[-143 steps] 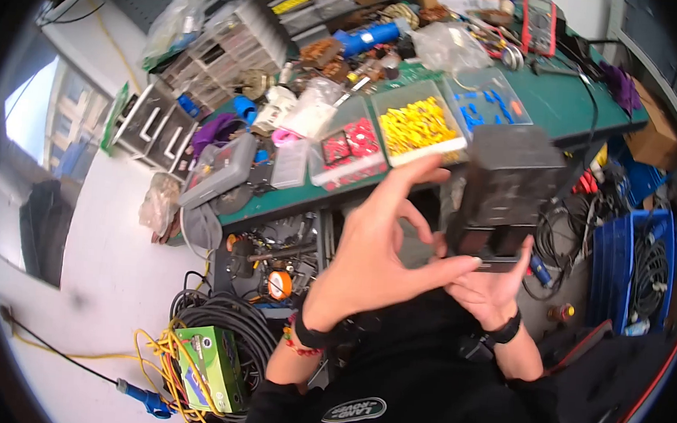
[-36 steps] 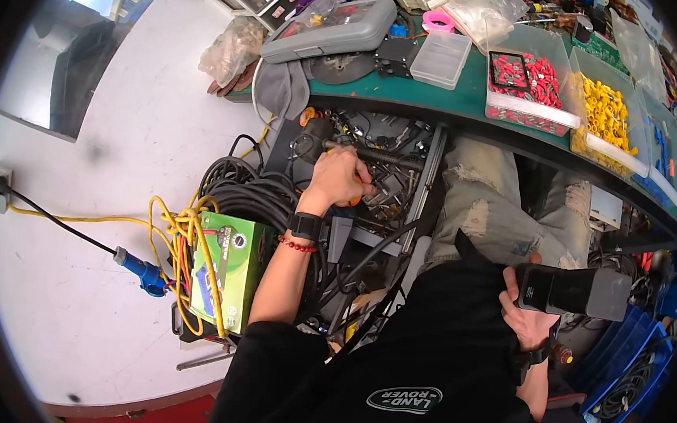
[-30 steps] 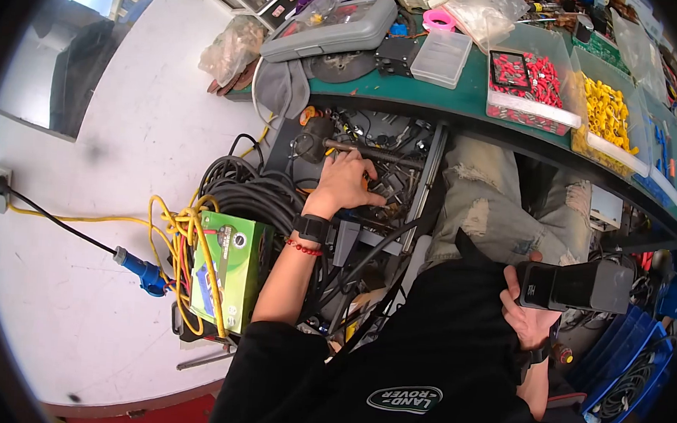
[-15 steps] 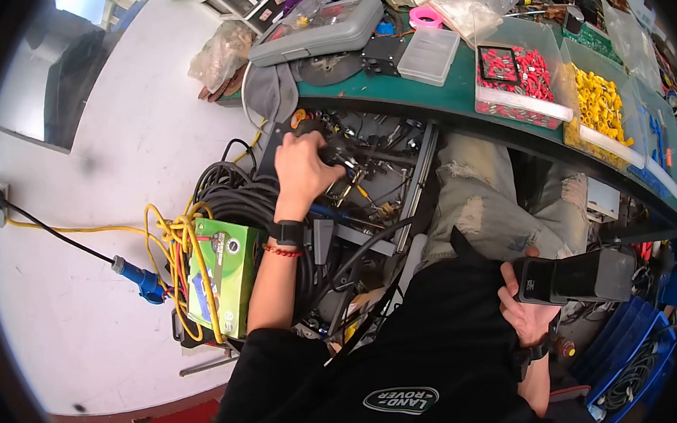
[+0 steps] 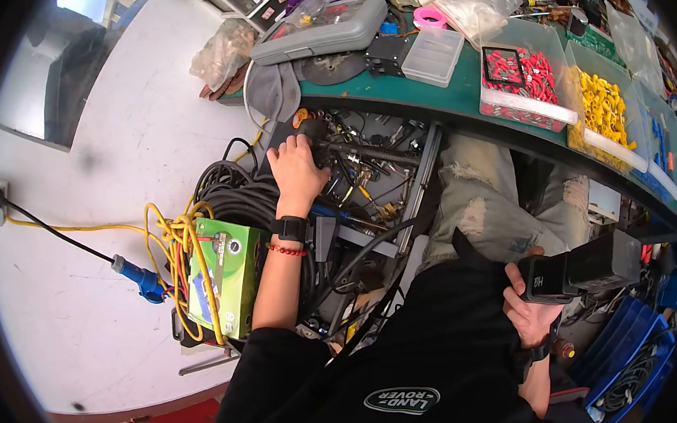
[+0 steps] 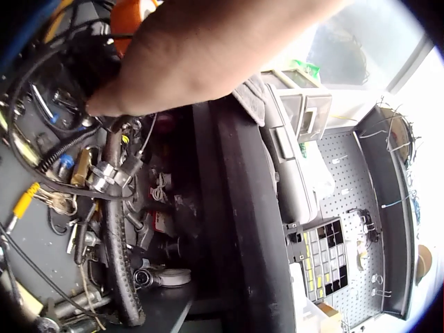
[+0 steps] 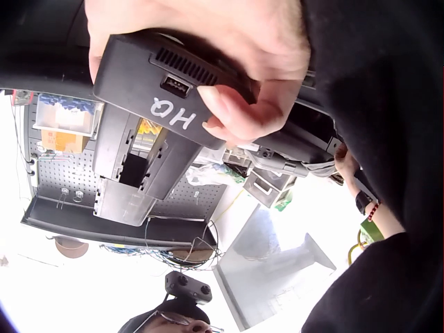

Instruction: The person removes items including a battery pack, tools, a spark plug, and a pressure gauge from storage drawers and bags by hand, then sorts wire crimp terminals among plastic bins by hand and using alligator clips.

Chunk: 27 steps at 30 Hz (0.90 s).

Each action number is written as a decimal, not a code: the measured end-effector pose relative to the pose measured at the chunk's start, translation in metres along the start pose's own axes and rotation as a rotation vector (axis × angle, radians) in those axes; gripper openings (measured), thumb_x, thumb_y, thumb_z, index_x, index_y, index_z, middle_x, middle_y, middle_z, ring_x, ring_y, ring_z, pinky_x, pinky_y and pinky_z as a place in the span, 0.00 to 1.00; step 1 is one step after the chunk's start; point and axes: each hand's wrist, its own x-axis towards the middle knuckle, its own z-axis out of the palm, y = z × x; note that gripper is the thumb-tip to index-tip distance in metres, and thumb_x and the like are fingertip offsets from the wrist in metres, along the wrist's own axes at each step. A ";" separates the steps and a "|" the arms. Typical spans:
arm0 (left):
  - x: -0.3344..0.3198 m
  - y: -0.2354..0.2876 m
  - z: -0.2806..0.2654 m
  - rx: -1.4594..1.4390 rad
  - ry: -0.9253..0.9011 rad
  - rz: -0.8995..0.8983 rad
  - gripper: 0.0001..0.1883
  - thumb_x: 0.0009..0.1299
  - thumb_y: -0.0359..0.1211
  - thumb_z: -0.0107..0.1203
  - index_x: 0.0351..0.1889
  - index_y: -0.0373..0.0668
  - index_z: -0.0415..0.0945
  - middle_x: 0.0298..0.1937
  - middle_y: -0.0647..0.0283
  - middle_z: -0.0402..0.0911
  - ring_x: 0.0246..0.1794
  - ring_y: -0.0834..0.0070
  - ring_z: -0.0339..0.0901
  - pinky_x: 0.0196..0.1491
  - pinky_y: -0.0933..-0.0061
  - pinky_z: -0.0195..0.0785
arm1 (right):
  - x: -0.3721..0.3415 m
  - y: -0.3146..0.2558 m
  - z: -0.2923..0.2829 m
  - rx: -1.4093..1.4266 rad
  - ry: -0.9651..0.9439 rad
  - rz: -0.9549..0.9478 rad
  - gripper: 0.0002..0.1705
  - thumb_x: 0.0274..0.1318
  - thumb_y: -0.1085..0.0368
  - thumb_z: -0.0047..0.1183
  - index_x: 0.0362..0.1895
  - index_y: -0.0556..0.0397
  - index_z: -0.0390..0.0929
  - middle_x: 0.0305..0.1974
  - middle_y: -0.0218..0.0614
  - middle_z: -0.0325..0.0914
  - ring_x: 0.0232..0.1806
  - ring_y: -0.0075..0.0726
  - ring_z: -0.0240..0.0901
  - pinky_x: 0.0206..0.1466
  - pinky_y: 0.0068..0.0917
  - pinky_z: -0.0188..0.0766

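Observation:
My left hand [image 5: 298, 170] reaches into the drawer's left end, beside the head of a hammer [image 5: 309, 132] whose long dark handle lies across the clutter. In the left wrist view, the thumb side of that hand [image 6: 173, 69] comes down among cables and small metal parts, right by an orange round thing [image 6: 123, 24]. Its fingertips are mostly hidden and I cannot tell what they hold. My right hand [image 5: 530, 316] grips a black box-shaped device [image 5: 583, 269]. In the right wrist view, the device [image 7: 139, 90] shows a white "HQ" mark, vent slots, a small port and an open slot.
The open drawer [image 5: 421, 197] is full of tools and fittings under the green bench [image 5: 361, 93]. Bins of red [image 5: 529, 76], yellow [image 5: 605, 104] and blue connectors line the bench edge. Coiled black cable [image 5: 234, 205] and a green box [image 5: 226, 274] stand left of the drawer.
Both hands were at the black device earlier; now only the right holds it. The left hand has shifted from mid-drawer to the hammer-head end. The orange thing under it no longer shows mid-drawer.

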 end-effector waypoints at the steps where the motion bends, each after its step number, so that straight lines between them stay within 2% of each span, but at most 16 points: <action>1: -0.001 0.001 0.000 0.002 0.000 0.004 0.28 0.43 0.38 0.71 0.44 0.47 0.76 0.43 0.62 0.77 0.48 0.61 0.74 0.57 0.58 0.56 | 0.000 0.000 0.000 0.003 -0.001 -0.003 0.38 0.62 0.38 0.39 0.72 0.37 0.56 0.45 0.49 0.56 0.30 0.42 0.58 0.25 0.30 0.64; 4: -0.004 0.007 0.000 -0.112 -0.043 -0.003 0.30 0.44 0.38 0.70 0.48 0.46 0.74 0.46 0.60 0.75 0.50 0.61 0.71 0.57 0.57 0.55 | 0.000 -0.002 0.000 -0.020 0.001 0.019 0.35 0.63 0.38 0.39 0.71 0.34 0.59 0.44 0.49 0.56 0.28 0.41 0.58 0.23 0.29 0.64; 7: -0.010 0.024 -0.012 -0.313 0.134 0.127 0.26 0.50 0.34 0.67 0.49 0.49 0.73 0.44 0.62 0.73 0.52 0.62 0.68 0.58 0.62 0.51 | -0.003 0.000 -0.003 -0.112 0.033 0.025 0.30 0.64 0.42 0.42 0.69 0.31 0.62 0.41 0.49 0.57 0.24 0.39 0.57 0.19 0.25 0.62; 8: -0.013 0.038 -0.035 -0.417 0.160 0.220 0.18 0.55 0.29 0.64 0.45 0.45 0.75 0.45 0.61 0.74 0.48 0.62 0.72 0.54 0.64 0.58 | -0.003 0.000 -0.002 -0.148 0.026 0.027 0.30 0.65 0.44 0.42 0.70 0.31 0.61 0.40 0.48 0.56 0.24 0.39 0.56 0.19 0.24 0.61; 10: -0.021 0.071 -0.068 -0.790 0.011 0.309 0.11 0.60 0.25 0.60 0.41 0.40 0.76 0.44 0.59 0.76 0.42 0.62 0.75 0.47 0.67 0.66 | 0.000 0.000 0.005 -0.211 0.044 0.065 0.28 0.66 0.46 0.42 0.69 0.27 0.63 0.39 0.49 0.56 0.22 0.39 0.56 0.17 0.21 0.60; 12: -0.032 0.090 -0.085 -0.773 0.035 0.383 0.09 0.62 0.23 0.57 0.41 0.37 0.77 0.42 0.58 0.77 0.37 0.62 0.76 0.40 0.70 0.70 | -0.001 -0.002 0.000 -0.304 0.027 0.088 0.27 0.65 0.46 0.43 0.68 0.25 0.63 0.39 0.49 0.56 0.22 0.39 0.57 0.16 0.21 0.59; 13: -0.034 0.091 -0.092 -0.721 -0.002 0.365 0.11 0.63 0.25 0.58 0.43 0.36 0.77 0.40 0.57 0.77 0.37 0.62 0.77 0.41 0.68 0.70 | 0.001 -0.002 0.001 -0.303 0.020 0.093 0.27 0.65 0.46 0.43 0.68 0.25 0.63 0.39 0.49 0.56 0.22 0.39 0.57 0.16 0.21 0.59; 14: -0.035 0.087 -0.093 -0.710 0.002 0.363 0.11 0.63 0.25 0.58 0.43 0.36 0.77 0.40 0.57 0.77 0.37 0.62 0.77 0.41 0.68 0.70 | 0.003 -0.001 0.002 -0.240 0.049 0.080 0.26 0.64 0.48 0.47 0.64 0.31 0.62 0.38 0.52 0.59 0.21 0.40 0.59 0.12 0.20 0.58; 15: -0.035 0.081 -0.093 -0.664 -0.131 0.317 0.11 0.63 0.26 0.58 0.44 0.36 0.77 0.39 0.57 0.77 0.36 0.62 0.77 0.41 0.68 0.70 | 0.005 0.001 0.003 -0.174 0.078 0.066 0.25 0.62 0.49 0.50 0.60 0.36 0.62 0.37 0.55 0.62 0.20 0.40 0.61 0.08 0.20 0.56; 16: -0.035 0.075 -0.091 -0.617 -0.265 0.268 0.12 0.63 0.26 0.59 0.44 0.36 0.78 0.39 0.56 0.78 0.35 0.62 0.78 0.41 0.67 0.70 | 0.006 0.003 0.005 -0.166 0.072 0.068 0.25 0.62 0.49 0.50 0.60 0.36 0.62 0.37 0.55 0.62 0.20 0.40 0.61 0.08 0.20 0.56; 18: -0.034 0.057 -0.076 -0.566 -0.240 0.280 0.12 0.62 0.27 0.60 0.44 0.36 0.79 0.39 0.56 0.79 0.35 0.62 0.78 0.41 0.67 0.71 | 0.006 0.005 0.011 -0.160 0.120 0.040 0.22 0.63 0.51 0.49 0.59 0.36 0.63 0.36 0.55 0.62 0.20 0.39 0.61 0.08 0.20 0.56; 20: -0.031 0.045 -0.068 -0.477 -0.378 0.285 0.13 0.61 0.27 0.61 0.44 0.37 0.80 0.41 0.55 0.81 0.34 0.63 0.79 0.40 0.68 0.72 | 0.005 0.004 0.013 -0.148 0.132 0.041 0.21 0.64 0.52 0.48 0.59 0.36 0.63 0.36 0.55 0.62 0.20 0.39 0.61 0.08 0.20 0.56; 22: -0.026 0.046 -0.057 -0.570 -0.452 0.308 0.15 0.59 0.29 0.65 0.44 0.37 0.80 0.40 0.56 0.82 0.32 0.65 0.79 0.39 0.69 0.72 | 0.004 0.004 0.014 -0.134 0.143 0.047 0.20 0.65 0.53 0.47 0.59 0.35 0.63 0.36 0.55 0.61 0.19 0.39 0.61 0.09 0.20 0.56; 24: -0.022 0.049 -0.042 -0.733 -0.768 0.377 0.18 0.56 0.32 0.68 0.44 0.38 0.81 0.39 0.57 0.82 0.31 0.66 0.79 0.38 0.71 0.71 | 0.004 0.004 0.013 -0.139 0.153 0.039 0.18 0.67 0.56 0.45 0.59 0.35 0.63 0.35 0.54 0.61 0.19 0.39 0.62 0.09 0.20 0.57; 25: -0.023 0.049 -0.029 -0.763 -0.718 0.436 0.20 0.53 0.34 0.71 0.43 0.40 0.82 0.36 0.59 0.81 0.31 0.65 0.78 0.37 0.71 0.70 | -0.002 0.000 -0.001 -0.098 0.047 0.062 0.28 0.65 0.48 0.42 0.68 0.34 0.60 0.39 0.53 0.56 0.22 0.43 0.58 0.17 0.27 0.62; 27: -0.020 0.060 -0.027 -0.694 -0.740 0.432 0.21 0.51 0.35 0.71 0.43 0.41 0.82 0.35 0.57 0.82 0.33 0.63 0.79 0.39 0.68 0.71 | -0.004 0.000 -0.004 -0.119 0.040 0.061 0.28 0.65 0.48 0.42 0.68 0.35 0.60 0.39 0.53 0.57 0.22 0.43 0.58 0.17 0.27 0.62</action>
